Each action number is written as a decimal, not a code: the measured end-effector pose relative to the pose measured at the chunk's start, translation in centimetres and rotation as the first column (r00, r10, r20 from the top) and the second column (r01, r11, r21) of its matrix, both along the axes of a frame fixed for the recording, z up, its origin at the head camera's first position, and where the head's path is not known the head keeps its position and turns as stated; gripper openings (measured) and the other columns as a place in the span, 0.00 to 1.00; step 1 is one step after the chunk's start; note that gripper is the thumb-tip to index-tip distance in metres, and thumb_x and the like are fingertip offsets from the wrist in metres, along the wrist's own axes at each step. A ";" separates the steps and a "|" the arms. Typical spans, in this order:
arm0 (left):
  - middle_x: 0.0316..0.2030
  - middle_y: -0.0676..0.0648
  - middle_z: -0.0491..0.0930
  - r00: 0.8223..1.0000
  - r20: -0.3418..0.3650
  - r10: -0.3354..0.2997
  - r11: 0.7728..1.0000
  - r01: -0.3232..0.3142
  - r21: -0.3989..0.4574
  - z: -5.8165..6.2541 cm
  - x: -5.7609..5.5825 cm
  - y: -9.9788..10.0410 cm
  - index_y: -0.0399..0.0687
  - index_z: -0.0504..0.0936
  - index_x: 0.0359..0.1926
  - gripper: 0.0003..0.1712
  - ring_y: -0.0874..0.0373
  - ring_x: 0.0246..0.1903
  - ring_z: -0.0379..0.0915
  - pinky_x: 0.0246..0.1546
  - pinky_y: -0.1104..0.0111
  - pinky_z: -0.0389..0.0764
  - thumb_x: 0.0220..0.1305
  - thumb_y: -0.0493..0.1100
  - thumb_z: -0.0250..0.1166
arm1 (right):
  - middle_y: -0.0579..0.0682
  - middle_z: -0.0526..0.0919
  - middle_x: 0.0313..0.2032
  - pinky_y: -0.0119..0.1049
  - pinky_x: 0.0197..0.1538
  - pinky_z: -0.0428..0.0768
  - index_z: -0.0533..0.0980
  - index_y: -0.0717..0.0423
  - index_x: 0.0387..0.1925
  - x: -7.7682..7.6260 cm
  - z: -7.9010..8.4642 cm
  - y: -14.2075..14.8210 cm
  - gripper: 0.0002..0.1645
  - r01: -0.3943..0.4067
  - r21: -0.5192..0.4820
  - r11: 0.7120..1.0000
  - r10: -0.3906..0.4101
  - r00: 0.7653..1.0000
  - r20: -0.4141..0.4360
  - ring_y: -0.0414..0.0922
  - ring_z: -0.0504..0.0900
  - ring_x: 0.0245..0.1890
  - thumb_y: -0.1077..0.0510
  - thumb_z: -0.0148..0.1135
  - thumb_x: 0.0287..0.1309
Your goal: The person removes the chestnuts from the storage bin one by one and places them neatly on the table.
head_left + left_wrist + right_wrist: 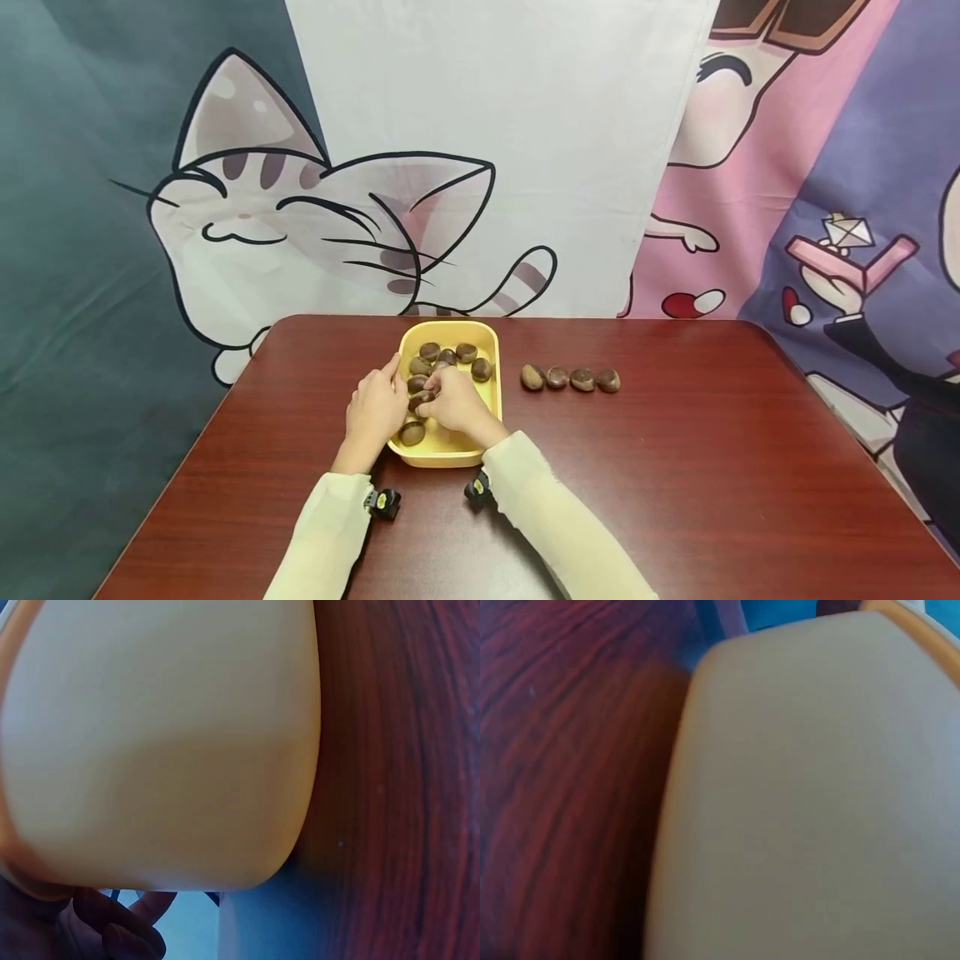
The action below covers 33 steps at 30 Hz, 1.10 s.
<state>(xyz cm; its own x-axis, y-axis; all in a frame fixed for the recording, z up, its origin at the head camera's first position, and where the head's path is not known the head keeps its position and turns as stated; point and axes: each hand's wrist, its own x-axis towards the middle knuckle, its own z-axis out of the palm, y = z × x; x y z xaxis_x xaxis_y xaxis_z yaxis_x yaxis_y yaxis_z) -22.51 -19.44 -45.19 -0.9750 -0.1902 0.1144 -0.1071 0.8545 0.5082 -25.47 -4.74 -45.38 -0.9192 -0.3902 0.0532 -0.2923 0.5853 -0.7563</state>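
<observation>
A yellow plastic tray [442, 460] stands on the table with several brown chestnuts inside, among them one at the near left corner [412, 432]. My left hand [377, 408] holds the tray's left rim; in the left wrist view its curled fingers [124, 930] show beside the tray's wall [165, 772]. Reaching in over the near right side, my right hand [459, 406] pinches a chestnut [420, 401] between thumb and fingers. The right wrist view is filled mostly by the tray's outer wall [802, 787], and the right fingers' grip is hidden there.
Right of the tray, several chestnuts [582, 380] lie in a row on the reddish-brown table [675, 483]. Behind the table's far edge hangs a cloth backdrop [510, 100] with cartoon cats. Both wrists carry small black cameras [385, 503].
</observation>
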 end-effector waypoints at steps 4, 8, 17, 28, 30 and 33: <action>0.53 0.36 0.79 1.000 -0.006 0.000 1.000 0.000 0.000 0.0 0.0 -0.1 0.57 0.67 0.73 0.28 0.32 0.41 0.78 0.38 0.41 0.77 0.74 0.48 0.47 | 0.43 0.83 0.28 0.30 0.34 0.73 0.83 0.55 0.30 0.0 0.8 1.0 0.10 -0.002 -0.024 1.000 0.000 0.996 -0.084 0.36 0.74 0.24 0.59 0.78 0.44; 0.52 0.37 0.79 1.000 -0.020 -0.003 1.000 0.004 0.008 -0.1 0.0 0.0 0.57 0.67 0.73 0.28 0.33 0.40 0.78 0.36 0.42 0.77 0.74 0.48 0.48 | 0.44 0.85 0.30 0.32 0.39 0.75 0.84 0.56 0.32 0.2 1.9 2.8 0.12 0.018 -0.059 0.998 -0.026 0.991 -0.134 0.36 0.77 0.25 0.57 0.78 0.44; 0.53 0.37 0.79 1.000 -0.023 -0.011 1.000 0.011 0.018 -0.1 0.0 -0.2 0.57 0.67 0.73 0.28 0.32 0.44 0.77 0.40 0.40 0.77 0.74 0.49 0.48 | 0.46 0.85 0.30 0.33 0.33 0.79 0.84 0.56 0.36 0.8 3.6 6.5 0.16 0.090 -0.099 0.991 -0.100 0.990 -0.098 0.38 0.81 0.28 0.57 0.79 0.44; 0.54 0.37 0.78 1.000 -0.009 -0.013 1.000 0.013 0.025 -0.1 0.0 -0.2 0.57 0.66 0.74 0.29 0.31 0.45 0.77 0.41 0.40 0.76 0.73 0.48 0.48 | 0.48 0.86 0.34 0.36 0.37 0.81 0.85 0.58 0.41 0.8 3.0 9.5 0.18 0.154 -0.157 0.976 -0.164 0.985 -0.051 0.42 0.82 0.32 0.59 0.78 0.44; 0.54 0.37 0.78 1.000 -0.004 -0.012 1.000 0.012 0.024 0.0 0.0 -0.2 0.58 0.66 0.74 0.29 0.32 0.44 0.77 0.40 0.41 0.76 0.74 0.48 0.47 | 0.48 0.87 0.35 0.36 0.38 0.81 0.85 0.58 0.41 0.8 2.7 10.0 0.18 0.160 -0.161 0.974 -0.171 0.984 -0.051 0.42 0.82 0.33 0.59 0.78 0.45; 0.54 0.37 0.78 1.000 -0.002 -0.011 1.000 0.011 0.026 0.0 0.0 -0.2 0.58 0.66 0.74 0.29 0.32 0.43 0.77 0.39 0.41 0.77 0.74 0.48 0.47 | 0.49 0.87 0.35 0.36 0.38 0.81 0.85 0.57 0.39 0.8 2.4 10.7 0.16 0.176 -0.166 0.970 -0.186 0.981 -0.046 0.42 0.82 0.33 0.59 0.77 0.45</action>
<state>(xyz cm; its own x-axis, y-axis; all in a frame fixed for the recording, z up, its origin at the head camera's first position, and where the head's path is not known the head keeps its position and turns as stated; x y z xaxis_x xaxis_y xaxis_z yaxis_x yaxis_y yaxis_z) -22.49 -19.65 -45.20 -0.9769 -0.1824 0.1109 -0.0970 0.8420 0.5307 -24.64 5.93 -43.00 -0.9668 -0.1992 0.1599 -0.2411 0.5052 -0.8286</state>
